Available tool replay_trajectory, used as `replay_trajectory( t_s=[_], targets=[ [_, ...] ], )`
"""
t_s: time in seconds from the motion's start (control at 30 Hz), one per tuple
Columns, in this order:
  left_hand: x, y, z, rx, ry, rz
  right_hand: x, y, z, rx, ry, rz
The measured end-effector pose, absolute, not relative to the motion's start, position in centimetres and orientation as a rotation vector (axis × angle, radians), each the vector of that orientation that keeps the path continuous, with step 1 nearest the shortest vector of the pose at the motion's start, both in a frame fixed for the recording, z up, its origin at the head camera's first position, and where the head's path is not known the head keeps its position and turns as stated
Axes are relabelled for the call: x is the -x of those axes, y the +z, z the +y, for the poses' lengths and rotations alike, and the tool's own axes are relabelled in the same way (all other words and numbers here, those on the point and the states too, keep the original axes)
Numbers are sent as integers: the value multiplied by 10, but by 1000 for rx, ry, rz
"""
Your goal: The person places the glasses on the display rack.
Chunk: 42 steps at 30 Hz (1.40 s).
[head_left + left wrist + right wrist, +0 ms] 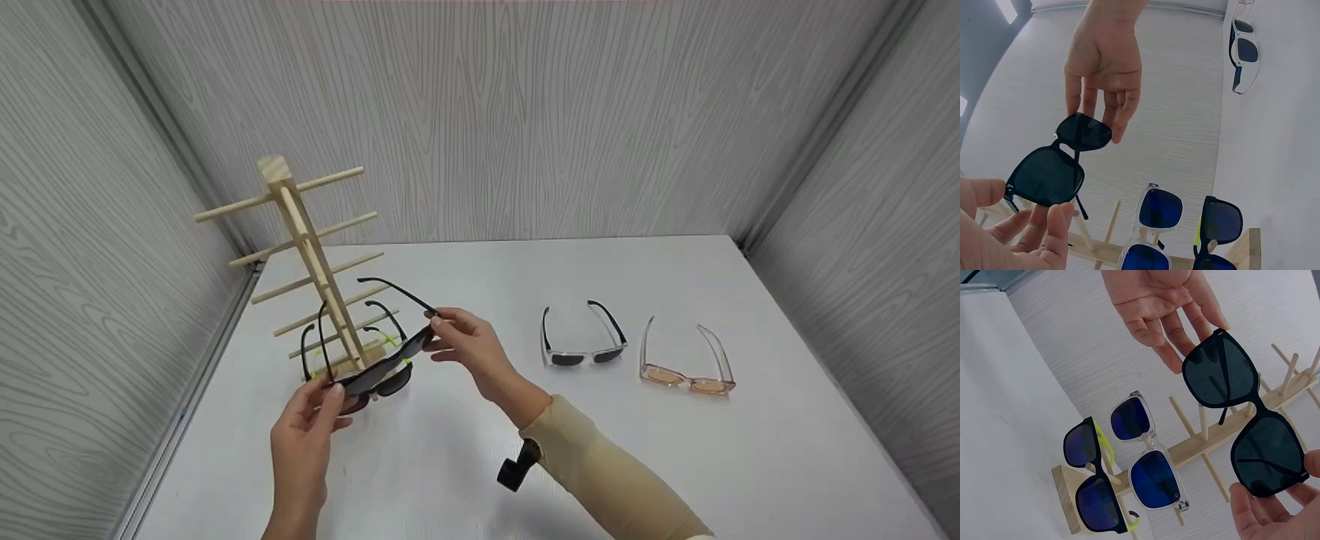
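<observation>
A pair of black sunglasses (pixel 379 373) with dark lenses is held up in front of a wooden eyewear rack (pixel 311 251), its temples unfolded toward the rack. My left hand (pixel 304 431) pinches one end of the frame between thumb and fingers. At the other end, my right hand (pixel 476 352) pinches the frame near the hinge. Two pairs hang low on the rack: clear-framed sunglasses (pixel 1157 478) with blue lenses, and black sunglasses with neon-yellow temples (pixel 1098 506) on the peg nearest the base. In the head view, the held pair partly hides both.
To the right on the white table (pixel 480 457) lie clear-framed sunglasses with black temples (pixel 568 360) and peach-tinted sunglasses (pixel 709 386), temples unfolded. Bare pegs stick out from the rack's upper part. Grey wood-grain walls (pixel 480 120) enclose the table's back and sides.
</observation>
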State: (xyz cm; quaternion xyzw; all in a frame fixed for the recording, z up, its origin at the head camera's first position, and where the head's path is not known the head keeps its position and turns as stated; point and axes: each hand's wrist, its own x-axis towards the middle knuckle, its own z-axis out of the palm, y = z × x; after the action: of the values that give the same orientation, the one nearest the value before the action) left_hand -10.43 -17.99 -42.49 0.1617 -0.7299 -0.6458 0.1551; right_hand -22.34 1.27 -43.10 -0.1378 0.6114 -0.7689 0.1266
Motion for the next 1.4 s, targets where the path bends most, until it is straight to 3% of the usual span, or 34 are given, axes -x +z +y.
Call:
replay_trajectory(
  t_s=[0.73,1.4],
  targets=[
    [100,-421,-199,-499,-1788,-2029,220,-424,-13,415,-2199,1801],
    [121,-432,-224,-461,-1783,-1968,224,-419,-33,384,-2134,1874]
  ],
)
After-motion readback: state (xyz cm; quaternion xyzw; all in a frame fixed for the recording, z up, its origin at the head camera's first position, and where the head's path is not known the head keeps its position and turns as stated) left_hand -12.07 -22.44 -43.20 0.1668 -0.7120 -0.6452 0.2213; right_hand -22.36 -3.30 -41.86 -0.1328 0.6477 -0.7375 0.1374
